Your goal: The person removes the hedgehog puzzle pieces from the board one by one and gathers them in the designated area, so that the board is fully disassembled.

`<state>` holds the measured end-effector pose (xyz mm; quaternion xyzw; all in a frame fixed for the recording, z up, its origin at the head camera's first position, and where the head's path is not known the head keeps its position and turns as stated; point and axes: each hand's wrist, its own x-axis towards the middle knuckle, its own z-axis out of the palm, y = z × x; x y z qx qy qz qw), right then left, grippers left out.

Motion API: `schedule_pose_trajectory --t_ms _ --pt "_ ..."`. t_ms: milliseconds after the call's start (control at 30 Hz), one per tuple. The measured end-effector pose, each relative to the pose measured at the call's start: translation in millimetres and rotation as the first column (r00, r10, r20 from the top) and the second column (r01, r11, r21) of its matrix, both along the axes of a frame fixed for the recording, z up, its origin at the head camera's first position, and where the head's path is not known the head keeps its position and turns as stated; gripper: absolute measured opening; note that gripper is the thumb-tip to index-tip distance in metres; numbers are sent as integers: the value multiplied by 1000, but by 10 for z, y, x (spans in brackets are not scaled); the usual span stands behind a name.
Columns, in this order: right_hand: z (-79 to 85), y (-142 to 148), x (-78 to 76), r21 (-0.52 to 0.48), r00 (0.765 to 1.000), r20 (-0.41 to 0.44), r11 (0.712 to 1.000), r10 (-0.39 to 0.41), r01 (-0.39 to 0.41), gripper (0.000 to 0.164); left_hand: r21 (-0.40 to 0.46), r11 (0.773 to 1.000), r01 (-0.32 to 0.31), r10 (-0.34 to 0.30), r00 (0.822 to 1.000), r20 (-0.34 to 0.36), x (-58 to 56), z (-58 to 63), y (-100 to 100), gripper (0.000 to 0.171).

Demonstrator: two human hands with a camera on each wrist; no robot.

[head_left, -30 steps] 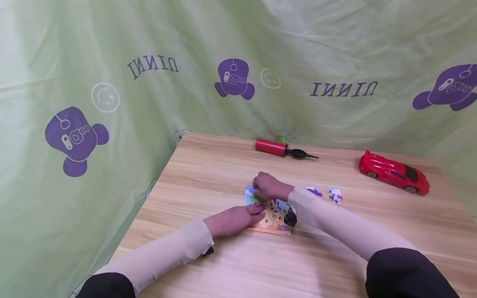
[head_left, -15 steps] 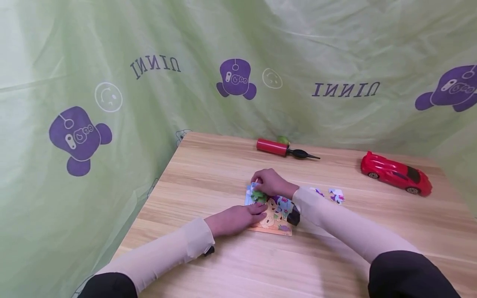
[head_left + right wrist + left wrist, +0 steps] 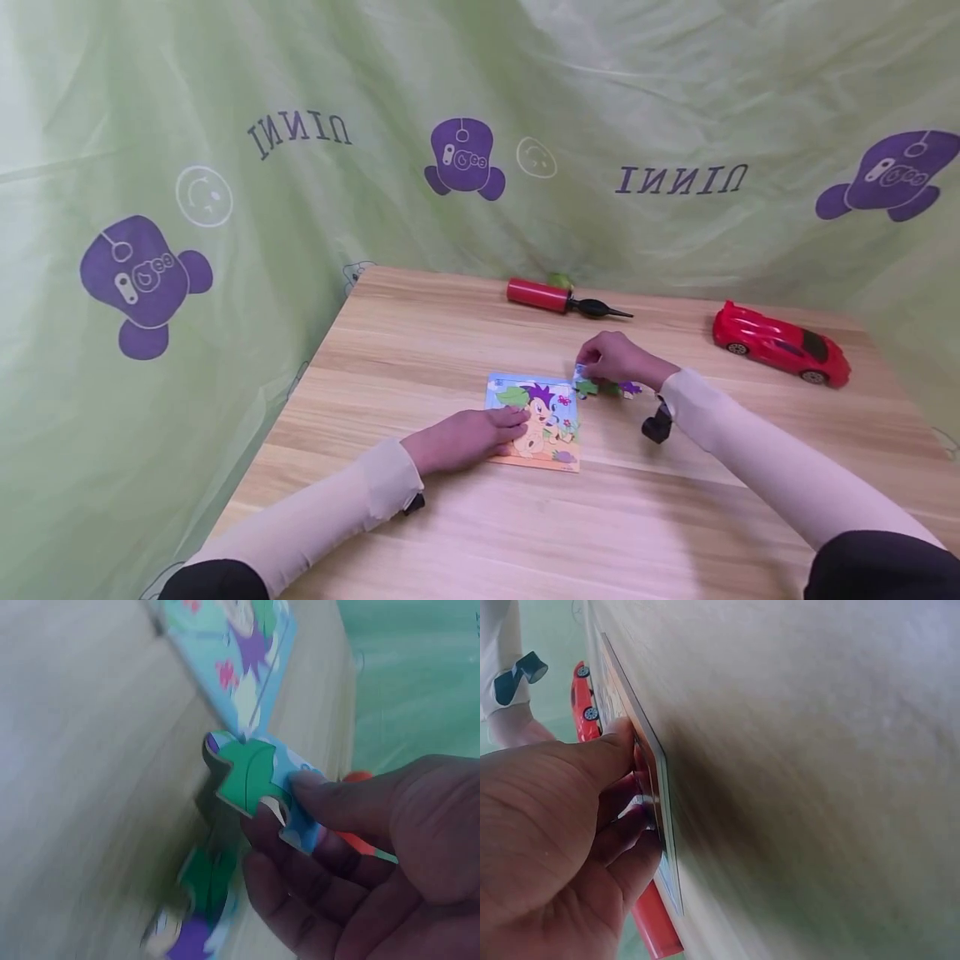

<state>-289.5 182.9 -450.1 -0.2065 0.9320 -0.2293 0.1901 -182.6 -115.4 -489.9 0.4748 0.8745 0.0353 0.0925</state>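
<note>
A square jigsaw board (image 3: 551,457) with a cartoon animal picture lies flat on the wooden table. Along its left side rests my left hand (image 3: 465,439), thumb and fingertips pressing on the board's surface, as the left wrist view also shows. Just beyond the board's far right corner, my right hand (image 3: 621,358) pinches a jigsaw piece (image 3: 251,771) printed with a green leaf and blue sky, thumb on its face and fingers behind. Below it in the right wrist view lies a loose green and purple piece (image 3: 196,907), blurred. My right hand hides part of the loose pieces in the head view.
At the back of the table lies a red hand pump (image 3: 538,295) with a black nozzle. A red toy car (image 3: 780,343) stands at the back right. A green printed curtain (image 3: 390,200) hangs behind the table (image 3: 420,350).
My right hand has lifted the leaf piece from the board's far left corner and carried it right, past the board, towards the loose pieces. My left hand stays on the board.
</note>
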Motion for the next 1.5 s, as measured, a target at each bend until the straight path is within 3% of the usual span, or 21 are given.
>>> schedule_pose_trajectory --t_ms 300,467,600,700,867,1000,1167,1500 --pt "-34 179 -2 22 1000 -12 1000 15 -15 11 25 1000 1 -2 1000 18 9 -36 4 49" --pt "-32 189 32 12 994 -107 1000 -7 9 20 41 999 -17 16 999 45 4 -19 -12 48" --pt "-4 146 132 2 988 -152 1000 -1 2 18 57 998 -37 31 995 96 -2 13 -23 47" --pt "0 59 262 19 988 -130 997 80 -78 13 76 996 -49 39 991 129 -6 31 -29 47" --pt "-64 -125 481 74 978 -83 980 189 -183 16 71 997 -32 24 995 101 -14 43 -25 47" --pt "-89 -233 612 151 977 -97 973 190 -174 33 69 998 -11 6 997 76 -13 37 -16 47" --pt "-125 -303 665 223 982 -104 966 156 -130 52 86 996 -9 3 997 77 -21 34 -23 47" --pt "-157 -365 614 151 991 -39 981 128 -121 37 102 995 -19 7 993 119 -41 18 -32 47"
